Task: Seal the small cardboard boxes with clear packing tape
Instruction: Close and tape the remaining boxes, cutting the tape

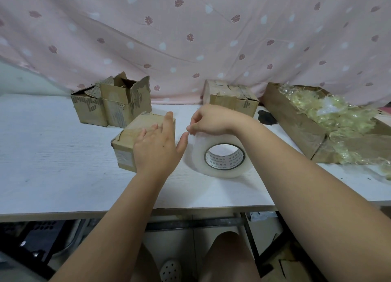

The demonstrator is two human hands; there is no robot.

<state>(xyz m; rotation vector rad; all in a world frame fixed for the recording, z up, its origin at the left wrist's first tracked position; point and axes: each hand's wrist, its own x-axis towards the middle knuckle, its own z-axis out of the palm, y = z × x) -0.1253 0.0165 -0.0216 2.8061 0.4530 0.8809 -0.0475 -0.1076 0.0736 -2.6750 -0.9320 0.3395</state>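
Note:
A small closed cardboard box [127, 142] lies on the white table [53, 165] in front of me. My left hand [157, 148] hovers over its right side with fingers spread and straight, the thumb near the tape roll. A large roll of clear packing tape [220, 154] stands on edge just right of the box. My right hand [211, 120] sits at the top of the roll, its fingertips pinching at the tape's edge.
Two open, torn boxes [112, 103] stand at the back left, and a taped box [230, 99] at the back middle. A long cardboard tray [296, 127] full of crumpled used tape lies at the right. A pink curtain [190, 38] hangs behind.

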